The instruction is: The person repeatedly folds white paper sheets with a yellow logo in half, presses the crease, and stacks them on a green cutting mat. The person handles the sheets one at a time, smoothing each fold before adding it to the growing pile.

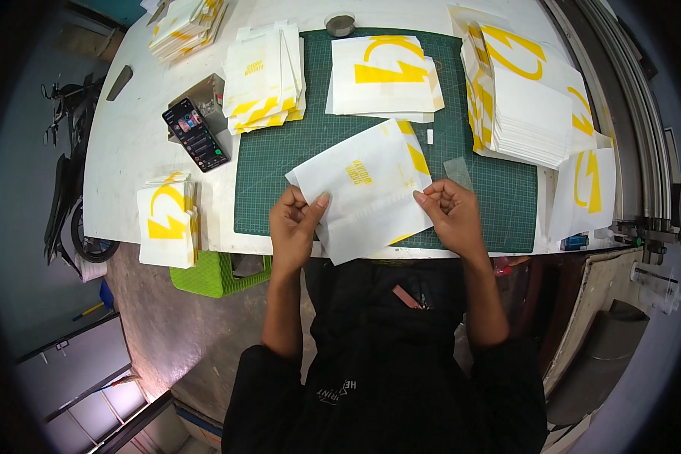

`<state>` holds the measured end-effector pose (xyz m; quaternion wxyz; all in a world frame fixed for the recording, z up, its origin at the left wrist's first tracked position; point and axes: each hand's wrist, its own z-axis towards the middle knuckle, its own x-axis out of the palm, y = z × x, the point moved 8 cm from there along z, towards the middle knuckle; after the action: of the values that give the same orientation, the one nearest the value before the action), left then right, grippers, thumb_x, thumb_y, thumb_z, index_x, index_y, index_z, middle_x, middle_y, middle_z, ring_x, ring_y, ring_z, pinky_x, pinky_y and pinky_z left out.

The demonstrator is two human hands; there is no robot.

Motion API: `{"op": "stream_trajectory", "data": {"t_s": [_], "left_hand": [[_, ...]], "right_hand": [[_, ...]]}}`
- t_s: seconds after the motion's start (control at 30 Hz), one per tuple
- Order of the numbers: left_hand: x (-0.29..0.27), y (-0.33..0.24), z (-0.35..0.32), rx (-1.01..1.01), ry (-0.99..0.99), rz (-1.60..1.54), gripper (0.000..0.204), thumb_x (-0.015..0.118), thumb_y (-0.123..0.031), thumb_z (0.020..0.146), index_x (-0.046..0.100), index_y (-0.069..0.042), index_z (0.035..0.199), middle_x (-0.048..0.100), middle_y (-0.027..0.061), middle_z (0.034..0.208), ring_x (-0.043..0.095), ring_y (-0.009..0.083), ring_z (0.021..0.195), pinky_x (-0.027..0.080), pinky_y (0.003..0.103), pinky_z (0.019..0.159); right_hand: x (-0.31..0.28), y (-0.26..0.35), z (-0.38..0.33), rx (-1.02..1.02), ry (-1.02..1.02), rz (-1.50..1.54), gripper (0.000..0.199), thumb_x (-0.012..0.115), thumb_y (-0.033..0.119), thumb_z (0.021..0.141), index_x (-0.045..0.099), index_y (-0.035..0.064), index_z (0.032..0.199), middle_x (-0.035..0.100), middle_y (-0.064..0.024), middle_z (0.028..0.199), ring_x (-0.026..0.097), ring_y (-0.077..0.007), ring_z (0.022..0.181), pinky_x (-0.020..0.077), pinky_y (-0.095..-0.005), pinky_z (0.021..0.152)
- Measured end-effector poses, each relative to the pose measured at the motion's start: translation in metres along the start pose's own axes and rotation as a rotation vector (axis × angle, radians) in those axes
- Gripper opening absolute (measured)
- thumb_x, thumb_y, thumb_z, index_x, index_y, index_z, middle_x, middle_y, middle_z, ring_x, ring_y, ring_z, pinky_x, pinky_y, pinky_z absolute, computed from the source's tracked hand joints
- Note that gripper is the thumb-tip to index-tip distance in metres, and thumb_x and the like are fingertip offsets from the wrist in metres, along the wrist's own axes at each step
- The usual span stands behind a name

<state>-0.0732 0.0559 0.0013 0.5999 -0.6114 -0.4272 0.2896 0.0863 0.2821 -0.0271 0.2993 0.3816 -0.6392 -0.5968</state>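
A folded white paper [359,189] with yellow print and a yellow-striped edge is stretched between my two hands, tilted over the front of a green cutting mat [280,151]. My left hand [295,227] pinches its left edge, thumb on top. The right edge is pinched between thumb and fingers of my right hand [452,216]. The paper's lowest corner hangs past the table's front edge. Behind it on the mat lies a small pile of similar papers [382,64] with a large yellow design. Near my right hand lies a small clear plastic piece [458,172].
Stacks of printed papers stand at back left [261,76], far left [185,30], front left [166,227] and right [533,113]. A phone [195,135] leans on a small box. A round dish [340,25] sits behind the mat. Below the table is a green stool [212,274].
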Motion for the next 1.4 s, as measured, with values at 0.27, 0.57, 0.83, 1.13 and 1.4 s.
{"op": "stream_trajectory", "data": {"t_s": [0.27, 0.57, 0.83, 1.13, 1.4], "left_hand": [[0.004, 0.001, 0.000, 0.063, 0.091, 0.071, 0.019, 0.064, -0.012, 0.108, 0.048, -0.006, 0.100, 0.065, 0.0023, 0.083, 0.056, 0.0007, 0.073, 0.044, 0.020, 0.062], [0.004, -0.001, 0.001, 0.122, 0.117, 0.230, 0.021, 0.059, -0.019, 0.111, 0.045, -0.006, 0.102, 0.060, 0.0003, 0.077, 0.050, 0.0002, 0.066, 0.038, 0.021, 0.054], [0.006, -0.001, -0.001, 0.089, 0.102, 0.233, 0.021, 0.059, -0.018, 0.111, 0.045, -0.007, 0.100, 0.053, -0.0029, 0.075, 0.042, -0.0003, 0.064, 0.033, 0.022, 0.053], [0.006, -0.006, -0.001, 0.093, 0.189, 0.101, 0.014, 0.058, -0.015, 0.111, 0.048, -0.005, 0.109, 0.061, 0.0006, 0.084, 0.053, 0.0019, 0.074, 0.043, 0.021, 0.066], [0.013, 0.002, -0.005, 0.017, 0.309, 0.113, 0.024, 0.054, -0.015, 0.112, 0.040, -0.006, 0.129, 0.069, 0.0070, 0.093, 0.062, 0.0046, 0.082, 0.049, 0.023, 0.072]], "right_hand": [[0.001, -0.003, -0.006, -0.021, -0.013, 0.115, 0.008, 0.074, 0.003, 0.098, 0.068, -0.0028, 0.097, 0.074, -0.0058, 0.083, 0.066, -0.0059, 0.072, 0.0506, -0.0222, 0.067], [0.001, 0.001, -0.005, 0.005, 0.022, 0.072, 0.008, 0.073, 0.002, 0.099, 0.068, -0.0036, 0.099, 0.074, -0.0060, 0.085, 0.067, -0.0064, 0.076, 0.0519, -0.0225, 0.070], [0.002, -0.002, -0.006, 0.049, 0.019, 0.077, 0.008, 0.073, 0.002, 0.099, 0.068, -0.0039, 0.099, 0.074, -0.0054, 0.085, 0.066, -0.0056, 0.075, 0.0508, -0.0214, 0.069], [-0.001, -0.002, -0.004, 0.031, 0.008, 0.087, 0.009, 0.073, 0.003, 0.099, 0.068, -0.0037, 0.099, 0.073, -0.0040, 0.084, 0.065, -0.0043, 0.073, 0.0492, -0.0199, 0.067], [-0.001, 0.000, -0.005, 0.050, 0.012, 0.087, 0.007, 0.072, 0.003, 0.099, 0.068, -0.0032, 0.099, 0.072, -0.0031, 0.085, 0.063, -0.0034, 0.073, 0.0484, -0.0195, 0.066]]}}
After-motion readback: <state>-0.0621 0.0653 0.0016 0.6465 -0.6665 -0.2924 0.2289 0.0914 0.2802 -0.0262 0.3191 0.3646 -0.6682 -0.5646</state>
